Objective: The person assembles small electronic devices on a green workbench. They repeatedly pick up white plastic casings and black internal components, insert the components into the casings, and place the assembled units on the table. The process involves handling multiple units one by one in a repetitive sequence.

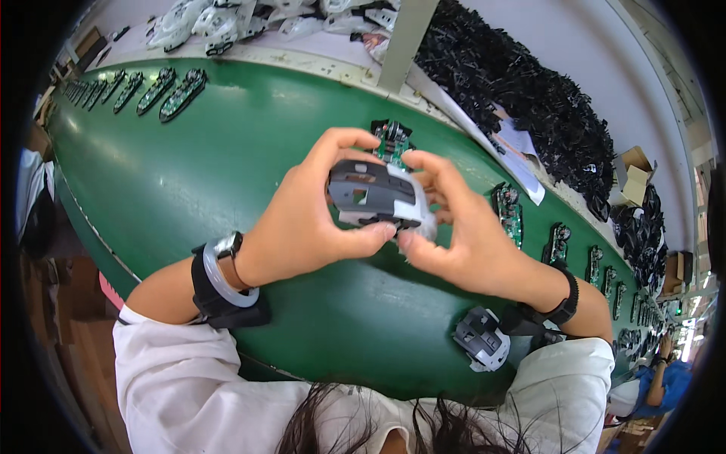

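Two thumbs nearly meet at the near rim of a dark-grey and white computer-mouse shell (374,193), held above the workbench (227,166). Fingers of the left hand (295,219) arch over to its far side, closed on the grey end; those of the right hand (469,234) curl round the white end, closed on it too. Gripping by the rims leaves the top face uncovered, probably so that the seams can be seen and pressed evenly.

Just past the fingertips, toward the bench's far edge, a circuit-board assembly (392,138) shows, partly hidden. Nearer the bench's near edge, beside the right forearm, rests a second mouse shell (482,338), presumably set there within easy reach.

More board assemblies (181,94) line the far edge at the left, and others (508,212) run off rightward, spaced apart, perhaps so each can be picked singly. Beyond that edge lie bagged white parts (212,23) and heaped black plastic pieces (522,83).
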Demonstrator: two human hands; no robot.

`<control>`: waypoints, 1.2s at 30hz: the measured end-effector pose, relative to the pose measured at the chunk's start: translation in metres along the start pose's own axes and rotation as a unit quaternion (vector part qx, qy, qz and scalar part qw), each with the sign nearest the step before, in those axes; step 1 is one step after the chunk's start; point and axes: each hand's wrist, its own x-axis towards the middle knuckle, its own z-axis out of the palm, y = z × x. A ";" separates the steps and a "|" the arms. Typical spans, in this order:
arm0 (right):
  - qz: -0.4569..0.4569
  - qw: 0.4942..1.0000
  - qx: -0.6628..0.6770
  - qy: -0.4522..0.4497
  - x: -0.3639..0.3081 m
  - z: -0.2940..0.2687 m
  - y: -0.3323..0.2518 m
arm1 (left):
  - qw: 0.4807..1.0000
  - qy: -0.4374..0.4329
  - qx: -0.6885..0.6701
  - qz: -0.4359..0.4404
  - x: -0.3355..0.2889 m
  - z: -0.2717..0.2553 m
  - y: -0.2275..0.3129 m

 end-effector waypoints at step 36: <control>0.166 0.840 -0.439 0.272 -0.096 -0.183 0.211 | 0.631 0.617 0.471 -0.010 0.202 -0.250 -0.120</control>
